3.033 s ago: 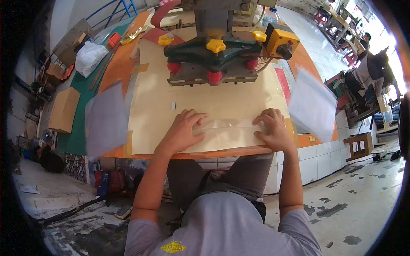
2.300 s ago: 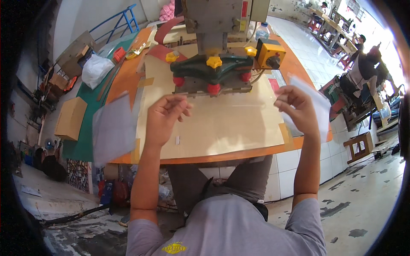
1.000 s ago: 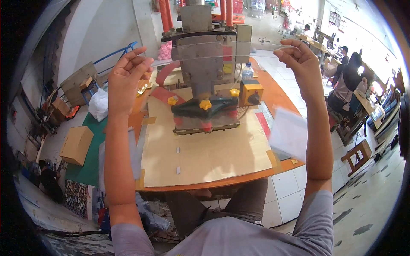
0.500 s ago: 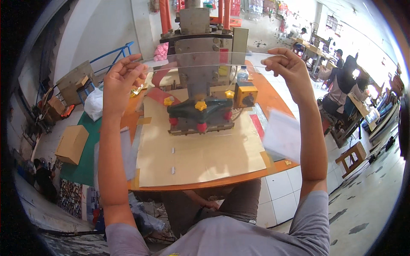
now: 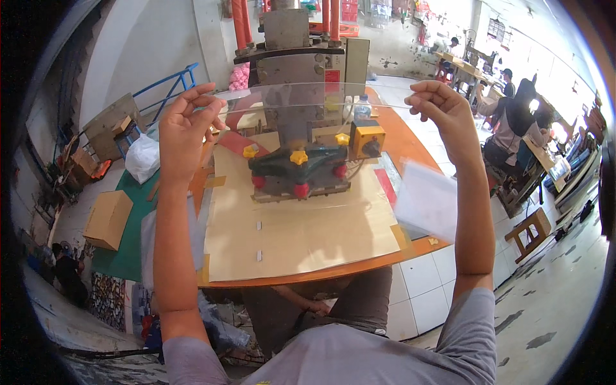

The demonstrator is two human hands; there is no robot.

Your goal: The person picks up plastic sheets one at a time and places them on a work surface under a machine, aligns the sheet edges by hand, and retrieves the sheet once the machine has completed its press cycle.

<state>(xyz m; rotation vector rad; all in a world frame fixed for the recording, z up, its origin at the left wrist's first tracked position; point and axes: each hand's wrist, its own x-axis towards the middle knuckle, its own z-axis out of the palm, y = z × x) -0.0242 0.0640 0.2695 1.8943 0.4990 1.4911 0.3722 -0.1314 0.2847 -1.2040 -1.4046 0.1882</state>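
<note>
Above the press (image 5: 298,170), a clear sheet (image 5: 308,106) stretches between both hands' pinched-shut fingers (image 5: 204,114).

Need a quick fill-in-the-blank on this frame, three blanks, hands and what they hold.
Both hands hold up a clear ____ sheet.
The left hand pinches the sheet's ____ end.
Behind the sheet, the machine stands on a table covered with ____ paper.

Missing words: plastic; left; tan
</note>
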